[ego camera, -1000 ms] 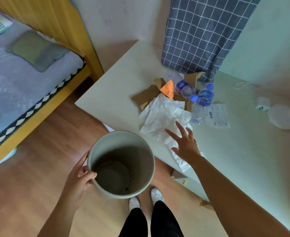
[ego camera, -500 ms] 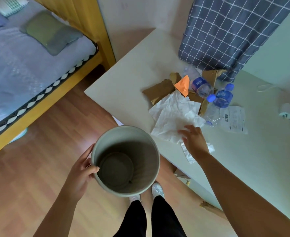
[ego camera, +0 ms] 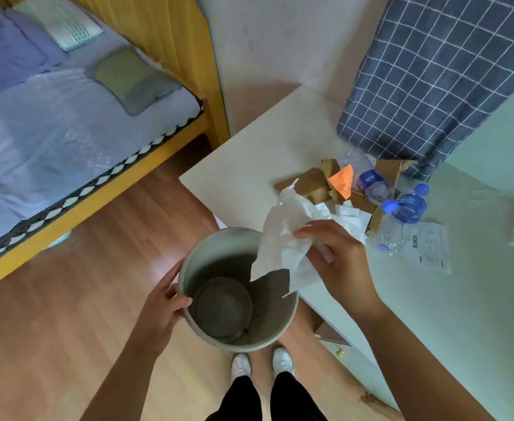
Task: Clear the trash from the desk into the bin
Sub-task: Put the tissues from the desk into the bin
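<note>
right hand (ego camera: 342, 262) gripping white paper (ego camera: 283, 238), label unreadable

The left hand (ego camera: 161, 311) gripped the near-left rim of the bin (ego camera: 240, 341), thumb hooked over the lip and inside, fingers wrapped on the outer wall, with the bare forearm running down to the lower-left. The right hand (ego camera: 340, 262) was closed on a bunch of white paper (ego camera: 283, 238), thumb on top and fingers curled beneath, pinching it just over the bin's far-right rim by the desk's near edge. Its palm faced left toward the bin, wrist bent slightly, and the bare right forearm stretched away to the lower-right corner. Both arms were bent at mid reach, the hands near each other across the bin's mouth.
</note>
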